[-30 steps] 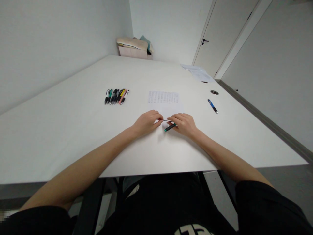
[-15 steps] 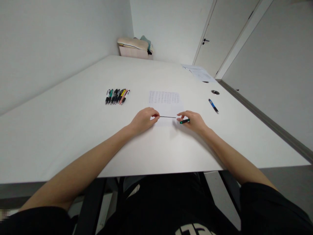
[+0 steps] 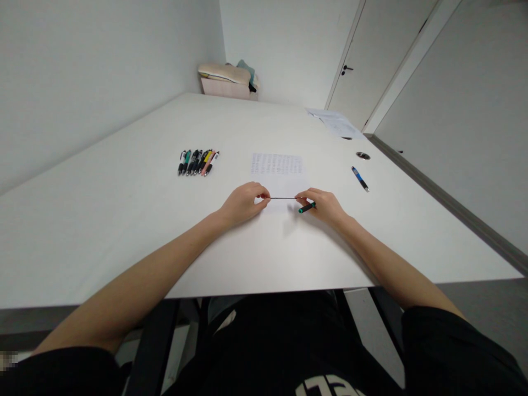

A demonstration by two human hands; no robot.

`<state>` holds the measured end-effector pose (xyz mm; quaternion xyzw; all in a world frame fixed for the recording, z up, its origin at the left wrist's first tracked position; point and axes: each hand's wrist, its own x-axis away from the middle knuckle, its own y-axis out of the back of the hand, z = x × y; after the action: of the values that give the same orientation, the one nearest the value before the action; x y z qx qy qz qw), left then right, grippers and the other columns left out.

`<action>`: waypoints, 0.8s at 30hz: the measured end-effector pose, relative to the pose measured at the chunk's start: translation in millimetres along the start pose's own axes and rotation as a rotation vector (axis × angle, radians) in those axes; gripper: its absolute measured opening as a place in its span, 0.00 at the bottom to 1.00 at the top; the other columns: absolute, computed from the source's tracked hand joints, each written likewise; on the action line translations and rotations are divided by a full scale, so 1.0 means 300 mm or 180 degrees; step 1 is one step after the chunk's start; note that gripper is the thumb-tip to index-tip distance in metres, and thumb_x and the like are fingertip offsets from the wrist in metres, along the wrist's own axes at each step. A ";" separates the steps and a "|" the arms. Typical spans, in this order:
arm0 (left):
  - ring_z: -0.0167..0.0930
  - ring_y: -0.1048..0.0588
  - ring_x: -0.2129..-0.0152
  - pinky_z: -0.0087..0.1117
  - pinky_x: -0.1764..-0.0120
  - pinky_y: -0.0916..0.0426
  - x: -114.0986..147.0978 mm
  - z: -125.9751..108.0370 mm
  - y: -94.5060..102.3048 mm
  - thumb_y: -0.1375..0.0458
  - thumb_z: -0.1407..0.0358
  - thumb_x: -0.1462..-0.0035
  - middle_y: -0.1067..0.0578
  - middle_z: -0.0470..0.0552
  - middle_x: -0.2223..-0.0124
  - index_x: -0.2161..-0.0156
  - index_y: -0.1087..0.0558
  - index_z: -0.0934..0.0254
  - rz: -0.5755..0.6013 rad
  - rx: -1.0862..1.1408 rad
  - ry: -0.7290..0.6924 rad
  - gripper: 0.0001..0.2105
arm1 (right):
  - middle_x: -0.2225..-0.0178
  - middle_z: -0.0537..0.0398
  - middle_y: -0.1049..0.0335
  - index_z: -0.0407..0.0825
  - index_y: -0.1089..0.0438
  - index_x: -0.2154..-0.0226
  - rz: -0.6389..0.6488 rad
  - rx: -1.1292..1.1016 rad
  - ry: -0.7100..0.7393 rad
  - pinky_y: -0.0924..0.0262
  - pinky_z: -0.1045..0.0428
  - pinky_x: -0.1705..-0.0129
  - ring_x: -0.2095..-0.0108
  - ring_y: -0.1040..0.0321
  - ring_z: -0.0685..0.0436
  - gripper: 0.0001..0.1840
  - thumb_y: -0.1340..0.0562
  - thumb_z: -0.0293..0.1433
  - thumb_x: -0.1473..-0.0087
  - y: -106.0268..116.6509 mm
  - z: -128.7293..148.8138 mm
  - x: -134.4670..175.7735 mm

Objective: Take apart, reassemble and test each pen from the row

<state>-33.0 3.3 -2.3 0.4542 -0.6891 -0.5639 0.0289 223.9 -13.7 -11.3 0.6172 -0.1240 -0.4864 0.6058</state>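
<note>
A thin dark pen refill [image 3: 283, 198] stretches level between my two hands, over a white sheet of paper [image 3: 278, 184] with rows of writing on its upper part. My left hand [image 3: 245, 202] pinches the refill's left end between thumb and fingertips. At its right end, the thumb and index finger of my right hand [image 3: 325, 205] are closed on it. A black and green pen barrel [image 3: 307, 208] is also held in my right hand, its open-looking end pointing left below the refill. The rest of the barrel is hidden by the fingers.
Several pens [image 3: 198, 163] lie side by side at the left on the white table [image 3: 124, 220]. A blue pen [image 3: 360, 179] lies at the right, near a round metal fitting [image 3: 363, 155]. More papers [image 3: 336, 122] rest at the far right edge.
My right hand has moved slightly left and its thumb and index finger have closed on the refill's right end. The barrel has shifted left with it. My left hand has hardly moved.
</note>
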 end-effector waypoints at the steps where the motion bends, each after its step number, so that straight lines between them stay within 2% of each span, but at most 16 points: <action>1: 0.29 0.31 0.71 0.30 0.67 0.37 0.000 0.000 0.000 0.47 0.68 0.46 0.27 0.50 0.70 0.67 0.29 0.66 0.0004 -0.0001 0.0008 0.05 | 0.66 0.55 0.27 0.50 0.29 0.63 0.0009 0.0012 0.0009 0.42 0.56 0.67 0.67 0.30 0.50 0.10 0.45 0.31 0.44 0.000 0.000 0.000; 10: 0.28 0.31 0.71 0.28 0.68 0.37 0.002 0.017 -0.007 0.45 0.69 0.49 0.28 0.48 0.70 0.68 0.29 0.65 -0.0010 -0.0018 0.0005 0.04 | 0.67 0.55 0.27 0.50 0.29 0.64 0.0011 0.0021 0.0080 0.41 0.56 0.67 0.67 0.30 0.49 0.09 0.45 0.29 0.45 0.005 -0.004 -0.001; 16: 0.28 0.31 0.72 0.28 0.68 0.37 -0.003 0.016 0.013 0.45 0.68 0.50 0.28 0.49 0.70 0.69 0.29 0.65 0.0026 -0.0078 0.0035 0.04 | 0.66 0.54 0.26 0.51 0.29 0.64 -0.0042 0.0055 0.0039 0.41 0.56 0.67 0.67 0.30 0.49 0.10 0.46 0.30 0.44 0.018 -0.013 0.001; 20: 0.28 0.31 0.71 0.28 0.67 0.37 -0.004 0.027 0.031 0.46 0.67 0.51 0.28 0.49 0.69 0.70 0.30 0.65 0.0218 -0.0128 0.0117 0.04 | 0.66 0.54 0.27 0.50 0.28 0.65 -0.0022 0.0024 -0.0005 0.41 0.55 0.66 0.66 0.30 0.48 0.10 0.45 0.28 0.46 0.027 -0.033 0.005; 24: 0.29 0.31 0.70 0.30 0.65 0.37 0.001 0.046 0.042 0.46 0.65 0.51 0.28 0.49 0.68 0.70 0.29 0.65 0.0629 -0.0268 0.0238 0.06 | 0.65 0.54 0.27 0.50 0.29 0.64 0.0003 0.0034 -0.0061 0.41 0.55 0.65 0.65 0.30 0.48 0.11 0.44 0.25 0.49 0.031 -0.066 0.013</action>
<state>-48.4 12.8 2.8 0.4031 -0.7047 -0.5694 0.1290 244.9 -6.4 -9.2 0.6157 -0.1327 -0.4913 0.6016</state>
